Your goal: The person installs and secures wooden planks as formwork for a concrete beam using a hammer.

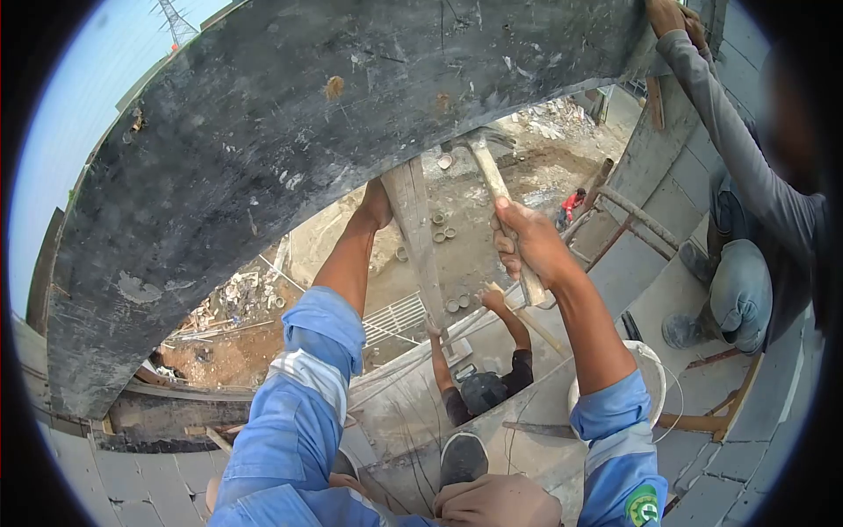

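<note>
My right hand (529,244) is closed around the wooden handle of a hammer (492,180), whose head rests against the lower edge of a large dark curved formwork panel (290,149) held overhead. My left hand (378,206) grips the side of an upright wooden batten (420,250) just under that panel; its fingers are partly hidden behind the wood. Both my arms wear blue sleeves and reach up and forward.
A co-worker in grey sleeves (746,176) crouches at the right and holds the panel's top corner. Below, a person in a dark shirt (487,386) reaches up to the batten. A white bucket (652,373) stands by my right arm. The ground lies far below.
</note>
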The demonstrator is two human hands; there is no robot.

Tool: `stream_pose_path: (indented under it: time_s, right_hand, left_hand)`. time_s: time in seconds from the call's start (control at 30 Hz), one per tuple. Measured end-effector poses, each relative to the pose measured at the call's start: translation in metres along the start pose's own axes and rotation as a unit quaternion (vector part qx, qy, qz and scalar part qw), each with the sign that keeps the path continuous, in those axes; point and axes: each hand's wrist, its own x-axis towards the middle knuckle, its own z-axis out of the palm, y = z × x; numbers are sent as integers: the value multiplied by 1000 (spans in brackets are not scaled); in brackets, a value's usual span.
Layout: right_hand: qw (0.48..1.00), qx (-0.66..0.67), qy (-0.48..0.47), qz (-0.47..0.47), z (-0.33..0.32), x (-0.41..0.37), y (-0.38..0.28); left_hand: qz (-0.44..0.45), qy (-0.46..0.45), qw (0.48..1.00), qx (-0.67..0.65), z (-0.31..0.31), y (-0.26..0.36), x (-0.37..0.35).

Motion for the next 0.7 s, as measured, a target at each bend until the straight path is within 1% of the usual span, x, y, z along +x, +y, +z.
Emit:
stream_pose_path:
  time_s: [0.03, 0.07, 0.1, 0.13, 0.2, 0.23, 0.27, 0.3, 0.33, 0.37, 0.4, 0.43, 0.47, 0.5, 0.53, 0.57, 0.6, 0.63, 0.67, 0.7]
  right_hand:
    - [995, 76, 59, -6, -11, 1, 6]
    - [979, 180, 93, -24, -36, 7, 18]
    - [950, 280, 125, -49, -55, 21, 22]
    - [950, 283, 120, -51, -49, 34, 20]
    - [876, 398, 245, -116, -23, 48, 22]
    - [958, 251, 124, -63, 14, 36, 23]
    - [957, 253, 124, -68, 23, 23, 8]
    - [990, 132, 35, -25, 31, 7, -7]
    - [999, 16, -47, 21, 33, -4, -11]
    - [998, -15, -59, 14, 3, -2, -10]
    - [998, -16, -56, -2, -15, 8, -15]
    - [997, 69, 36, -21, -27, 10, -9]
    - [979, 152, 132, -26, -32, 8, 4]
    - [979, 152, 133, -18, -32, 19, 10]
    - [949, 251, 181, -58, -30, 36, 12]
    - [906, 345, 225, -95, -23, 43, 9]
    - [906, 346, 223, -94, -17, 43, 7]
    - [946, 280, 145, -73, -6, 36, -3]
    - [972, 217, 72, -49, 5, 23, -10]
    - [987, 157, 9, -20, 12, 5, -8]
  left_hand:
    - [14, -5, 1000, 1, 1, 8, 13]
    - [10, 1, 1000, 12, -8, -5, 8]
    - [12, 3, 1000, 26, -12, -8, 8]
    - [16, 4, 999, 30, -13, -4, 11]
    - [-1, 14, 1000, 6, -13, -7, 10]
    - [-11, -6, 1000, 5, -13, -7, 8]
    - [-9, -10, 1000, 7, -12, -3, 9]
    - [-11, -14, 999, 49, -13, -1, 6]
    - [-23, -23, 995, 94, -14, -3, 2]
    - [-41, -30, 997, 53, -16, -3, 4]
    - [-31, -41, 997, 61, -14, 11, 22]
    - [-12, -55, 996, 73, -20, 6, 24]
    - [-5, -62, 995, 80, -28, -11, 15]
    - [-16, -46, 998, 37, -32, -15, 16]
    - [-15, -46, 998, 38, -24, -8, 13]
    - [-15, -24, 1000, 2, -17, -5, 10]
    - [-15, -2, 999, -32, -11, -3, 5]
    - [-14, -5, 1000, -28, -12, 0, 7]
    - [129, -31, 965, 228, -19, -2, 8]
    - [257, -70, 848, 459, -22, -10, 8]
